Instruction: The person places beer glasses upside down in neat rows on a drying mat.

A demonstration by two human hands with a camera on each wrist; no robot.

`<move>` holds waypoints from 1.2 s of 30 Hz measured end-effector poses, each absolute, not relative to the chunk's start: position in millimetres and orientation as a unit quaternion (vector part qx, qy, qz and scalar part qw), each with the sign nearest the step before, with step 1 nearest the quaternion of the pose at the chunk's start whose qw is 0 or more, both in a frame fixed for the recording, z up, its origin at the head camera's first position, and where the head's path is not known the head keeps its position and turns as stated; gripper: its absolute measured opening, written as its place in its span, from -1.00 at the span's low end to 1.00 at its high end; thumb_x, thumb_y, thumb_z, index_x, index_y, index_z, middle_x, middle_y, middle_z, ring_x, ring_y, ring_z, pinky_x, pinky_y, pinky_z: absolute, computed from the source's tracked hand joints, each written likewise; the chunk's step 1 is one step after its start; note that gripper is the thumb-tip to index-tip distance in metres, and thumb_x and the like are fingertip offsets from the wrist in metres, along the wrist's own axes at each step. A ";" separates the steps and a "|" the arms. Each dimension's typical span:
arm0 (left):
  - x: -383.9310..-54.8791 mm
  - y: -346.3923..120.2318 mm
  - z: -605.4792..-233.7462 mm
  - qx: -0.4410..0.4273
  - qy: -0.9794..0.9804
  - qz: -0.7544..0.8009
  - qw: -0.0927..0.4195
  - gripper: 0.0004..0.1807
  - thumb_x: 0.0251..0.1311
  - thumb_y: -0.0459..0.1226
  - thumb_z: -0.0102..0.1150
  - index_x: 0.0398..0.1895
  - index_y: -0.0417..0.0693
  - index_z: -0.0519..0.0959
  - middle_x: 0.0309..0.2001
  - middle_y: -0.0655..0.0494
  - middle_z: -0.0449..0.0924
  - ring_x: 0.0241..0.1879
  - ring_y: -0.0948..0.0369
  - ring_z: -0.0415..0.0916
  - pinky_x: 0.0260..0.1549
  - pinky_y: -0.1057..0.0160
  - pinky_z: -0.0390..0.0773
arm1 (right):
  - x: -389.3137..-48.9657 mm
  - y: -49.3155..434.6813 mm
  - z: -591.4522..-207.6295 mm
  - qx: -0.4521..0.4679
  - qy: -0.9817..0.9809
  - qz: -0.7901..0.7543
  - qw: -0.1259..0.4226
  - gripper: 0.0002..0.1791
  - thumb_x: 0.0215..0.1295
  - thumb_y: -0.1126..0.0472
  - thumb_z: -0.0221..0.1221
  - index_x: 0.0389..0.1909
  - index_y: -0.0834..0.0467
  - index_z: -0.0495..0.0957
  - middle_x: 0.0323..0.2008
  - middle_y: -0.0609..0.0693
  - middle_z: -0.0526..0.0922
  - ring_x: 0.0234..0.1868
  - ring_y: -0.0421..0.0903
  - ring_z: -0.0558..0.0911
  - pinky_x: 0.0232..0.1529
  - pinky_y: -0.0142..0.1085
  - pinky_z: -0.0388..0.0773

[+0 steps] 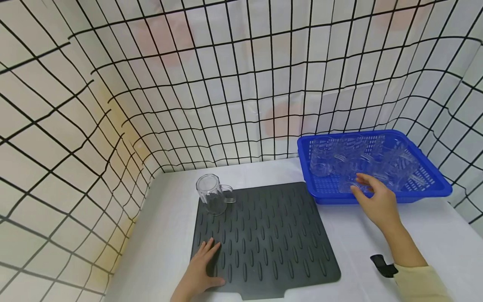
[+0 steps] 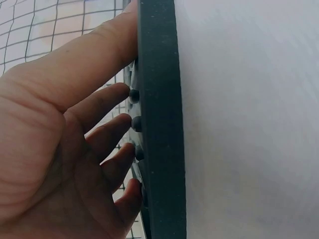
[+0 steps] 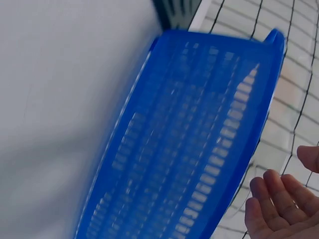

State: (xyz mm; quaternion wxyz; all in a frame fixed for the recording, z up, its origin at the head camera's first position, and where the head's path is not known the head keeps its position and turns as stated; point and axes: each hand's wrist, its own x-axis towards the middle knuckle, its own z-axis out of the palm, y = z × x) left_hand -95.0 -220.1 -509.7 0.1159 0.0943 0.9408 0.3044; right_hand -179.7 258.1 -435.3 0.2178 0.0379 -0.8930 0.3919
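At the left edge of the dark ridged mat (image 1: 269, 243), my left hand (image 1: 200, 268) rests with its fingers spread; in the left wrist view the fingertips (image 2: 124, 122) touch the ridges. A clear glass mug (image 1: 215, 199) stands at the mat's far left corner, its handle pointing right. My right hand (image 1: 380, 205) is over the front rim of the blue basket (image 1: 422, 195), thumb and fingers apart. Several clear glass mugs (image 1: 320, 161) lie inside the basket, and the nearest one is just beyond the right fingertips. The right wrist view shows relaxed fingers (image 3: 274, 199) beside the basket wall.
A white cloth (image 1: 166, 226) covers the table. Black wire grid panels (image 1: 226, 96) rise at the back and along both sides, close behind the basket. A black strap (image 1: 383, 265) sits at my right wrist, by the pale sleeve (image 1: 419, 281).
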 end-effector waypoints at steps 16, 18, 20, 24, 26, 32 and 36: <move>-94.1 -223.8 -512.6 0.096 0.938 0.315 0.111 0.11 -0.30 -0.05 0.61 0.43 -0.10 0.29 0.49 -0.21 0.03 0.43 -0.32 -0.15 0.17 -0.48 0.04 | -196.6 295.4 -440.6 -0.031 -0.900 0.379 0.214 -0.48 0.43 0.18 0.07 0.27 0.43 0.34 0.11 0.45 0.48 0.13 0.42 0.40 0.04 0.28 0.31; -94.1 -224.0 -513.0 0.096 0.937 0.316 0.111 0.11 -0.30 -0.05 0.60 0.43 -0.10 0.29 0.49 -0.21 0.03 0.43 -0.32 -0.15 0.16 -0.49 0.04 | -197.7 298.8 -441.2 -0.035 -0.901 0.376 0.212 -0.48 0.43 0.19 0.07 0.27 0.44 0.33 0.12 0.46 0.47 0.13 0.43 0.39 0.04 0.29 0.31; -94.1 -223.9 -513.0 0.095 0.937 0.317 0.112 0.11 -0.30 -0.05 0.60 0.43 -0.09 0.28 0.49 -0.20 0.03 0.43 -0.32 -0.16 0.15 -0.50 0.04 | -199.1 302.0 -441.3 -0.043 -0.904 0.374 0.203 -0.46 0.44 0.18 0.05 0.29 0.44 0.30 0.13 0.47 0.44 0.15 0.45 0.37 0.06 0.31 0.29; -93.8 -223.3 -512.1 0.090 0.937 0.319 0.113 0.11 -0.30 -0.05 0.60 0.43 -0.08 0.28 0.49 -0.19 0.03 0.44 -0.32 -0.16 0.14 -0.51 0.05 | -204.1 309.4 -441.6 -0.054 -0.908 0.369 0.190 -0.43 0.45 0.16 0.05 0.31 0.46 0.27 0.15 0.49 0.42 0.16 0.47 0.35 0.08 0.32 0.26; -93.5 -223.3 -511.4 0.085 0.936 0.320 0.115 0.11 -0.31 -0.06 0.61 0.43 -0.07 0.29 0.49 -0.18 0.04 0.44 -0.31 -0.16 0.14 -0.51 0.05 | -207.5 313.4 -442.3 -0.058 -0.910 0.366 0.185 -0.43 0.45 0.16 0.04 0.31 0.46 0.26 0.14 0.49 0.42 0.16 0.47 0.35 0.07 0.32 0.27; -93.9 -224.9 -513.2 0.088 0.935 0.322 0.116 0.10 -0.29 -0.05 0.60 0.44 -0.05 0.28 0.50 -0.16 0.03 0.44 -0.30 -0.16 0.14 -0.50 0.06 | -214.6 324.1 -445.7 -0.067 -0.917 0.358 0.161 -0.37 0.46 0.09 0.01 0.33 0.47 0.21 0.17 0.51 0.37 0.15 0.49 0.31 0.03 0.34 0.27; -94.7 -225.6 -515.2 0.091 0.936 0.321 0.113 0.10 -0.29 -0.04 0.60 0.44 -0.04 0.28 0.50 -0.16 0.04 0.45 -0.29 -0.16 0.14 -0.50 0.06 | -217.5 328.8 -448.6 -0.071 -0.921 0.349 0.155 -0.36 0.47 0.08 0.00 0.33 0.49 0.20 0.16 0.52 0.36 0.14 0.50 0.31 0.01 0.35 0.28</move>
